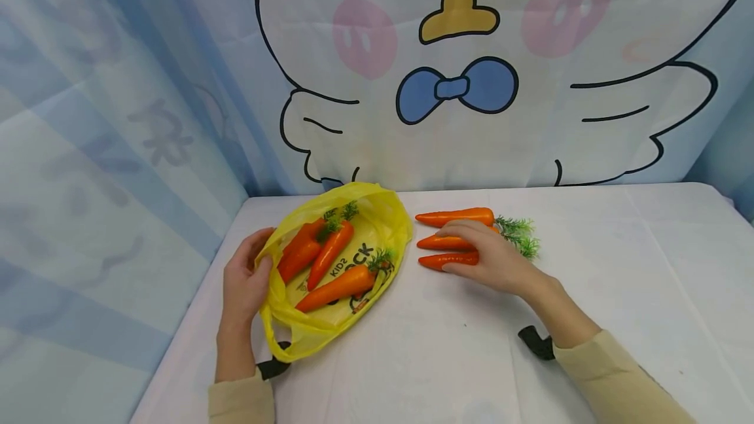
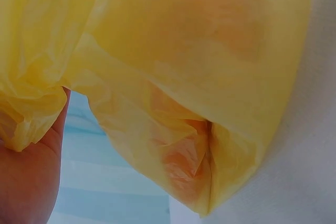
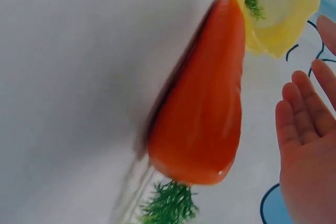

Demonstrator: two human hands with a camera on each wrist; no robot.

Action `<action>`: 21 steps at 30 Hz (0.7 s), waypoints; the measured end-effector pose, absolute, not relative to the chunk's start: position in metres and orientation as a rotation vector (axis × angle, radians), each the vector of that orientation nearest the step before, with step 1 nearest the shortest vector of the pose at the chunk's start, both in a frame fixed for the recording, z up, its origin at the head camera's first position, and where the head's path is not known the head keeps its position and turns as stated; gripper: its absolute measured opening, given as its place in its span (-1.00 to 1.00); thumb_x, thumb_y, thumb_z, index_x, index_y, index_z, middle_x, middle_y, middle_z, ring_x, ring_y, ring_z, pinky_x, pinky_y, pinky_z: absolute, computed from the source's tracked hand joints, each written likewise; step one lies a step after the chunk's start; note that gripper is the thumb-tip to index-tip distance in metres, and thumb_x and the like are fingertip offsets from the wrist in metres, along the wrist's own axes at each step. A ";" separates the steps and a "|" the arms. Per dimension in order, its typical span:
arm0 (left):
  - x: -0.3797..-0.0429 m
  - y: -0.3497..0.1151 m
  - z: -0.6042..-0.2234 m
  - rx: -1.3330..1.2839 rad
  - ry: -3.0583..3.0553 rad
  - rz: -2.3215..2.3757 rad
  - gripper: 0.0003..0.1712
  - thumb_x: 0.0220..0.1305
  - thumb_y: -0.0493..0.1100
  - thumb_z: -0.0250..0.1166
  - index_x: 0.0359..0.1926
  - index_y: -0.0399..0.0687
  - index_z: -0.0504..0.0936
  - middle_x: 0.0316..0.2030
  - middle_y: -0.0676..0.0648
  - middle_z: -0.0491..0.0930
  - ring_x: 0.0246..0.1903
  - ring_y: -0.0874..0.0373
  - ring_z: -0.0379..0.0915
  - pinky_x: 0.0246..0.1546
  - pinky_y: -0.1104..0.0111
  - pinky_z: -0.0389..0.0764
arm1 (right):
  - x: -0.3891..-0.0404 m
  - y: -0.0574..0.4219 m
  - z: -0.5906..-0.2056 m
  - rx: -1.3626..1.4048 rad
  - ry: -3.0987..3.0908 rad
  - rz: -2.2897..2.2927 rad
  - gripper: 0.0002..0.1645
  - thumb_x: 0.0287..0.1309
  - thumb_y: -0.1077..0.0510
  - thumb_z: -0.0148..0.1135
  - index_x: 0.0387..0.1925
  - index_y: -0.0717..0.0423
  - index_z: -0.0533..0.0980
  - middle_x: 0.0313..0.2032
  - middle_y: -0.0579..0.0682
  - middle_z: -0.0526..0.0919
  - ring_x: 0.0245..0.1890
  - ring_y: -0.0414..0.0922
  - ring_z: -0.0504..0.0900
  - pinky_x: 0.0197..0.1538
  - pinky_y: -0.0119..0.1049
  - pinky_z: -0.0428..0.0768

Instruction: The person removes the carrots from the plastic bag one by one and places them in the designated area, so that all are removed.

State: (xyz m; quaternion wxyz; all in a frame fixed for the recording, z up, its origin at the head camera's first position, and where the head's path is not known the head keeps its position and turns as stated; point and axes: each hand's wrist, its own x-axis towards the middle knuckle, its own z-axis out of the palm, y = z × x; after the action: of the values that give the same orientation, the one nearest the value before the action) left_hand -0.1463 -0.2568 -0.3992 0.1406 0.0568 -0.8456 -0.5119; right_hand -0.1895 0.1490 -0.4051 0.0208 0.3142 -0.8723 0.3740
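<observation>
My left fingers [image 1: 252, 247] grip the rim of the yellow bag [image 1: 396, 214], left of centre, head view; carrots [image 1: 341, 288] inside. My right fingers [image 1: 470, 231], loose and unclenched, sit over three carrots [image 1: 455, 217] near centre; contact unclear. White counter [image 1: 412, 365] beneath; printed backdrop [image 1: 471, 142] across top.

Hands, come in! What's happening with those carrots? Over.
Left hand grips yellow plastic bag; right hand over three loose carrots, partly hiding them. More carrots inside bag. No obstacle seen.
</observation>
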 end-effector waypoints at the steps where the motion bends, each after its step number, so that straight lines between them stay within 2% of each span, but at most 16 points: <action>1: -0.146 -0.257 -0.399 0.164 -2.442 -1.480 -0.48 0.43 -0.39 0.01 0.36 -0.08 0.46 0.31 -0.10 0.45 0.33 0.01 0.30 0.39 0.11 0.27 | -0.190 0.147 -0.404 0.971 -2.707 1.171 -0.38 0.12 0.13 0.50 0.23 0.08 0.53 0.21 0.00 0.57 0.27 0.10 0.40 0.26 0.17 0.42; 6: -0.146 -0.257 -0.398 0.168 -2.445 -1.471 -0.48 0.43 -0.39 0.00 0.37 -0.08 0.45 0.31 -0.09 0.45 0.34 0.01 0.30 0.38 0.12 0.29 | -0.191 0.133 -0.401 0.975 -2.703 1.198 -0.36 0.12 0.09 0.51 0.25 0.02 0.53 0.28 0.00 0.50 0.33 0.09 0.36 0.30 0.18 0.39; 13: -0.146 -0.257 -0.397 0.170 -2.446 -1.478 -0.47 0.44 -0.39 0.00 0.37 -0.09 0.44 0.31 -0.09 0.44 0.34 0.02 0.29 0.38 0.12 0.29 | -0.195 0.108 -0.395 1.074 -2.665 1.234 -0.40 0.15 0.16 0.47 0.23 0.11 0.53 0.28 0.08 0.49 0.36 0.08 0.34 0.34 0.11 0.37; 21: -0.146 -0.256 -0.396 0.157 -2.442 -1.489 -0.47 0.43 -0.39 0.00 0.38 -0.12 0.44 0.31 -0.09 0.44 0.34 0.02 0.30 0.38 0.12 0.30 | -0.199 0.084 -0.393 1.151 -2.671 1.258 -0.39 0.16 0.15 0.46 0.25 0.12 0.51 0.26 0.04 0.50 0.31 0.05 0.39 0.26 0.05 0.49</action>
State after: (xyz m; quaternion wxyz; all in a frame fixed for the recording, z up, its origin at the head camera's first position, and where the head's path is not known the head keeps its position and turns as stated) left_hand -0.1465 -0.2559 -0.3957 0.1379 0.0543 -0.8443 -0.5149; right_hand -0.1987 0.0838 -0.3927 -0.0138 0.3632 -0.8428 0.3970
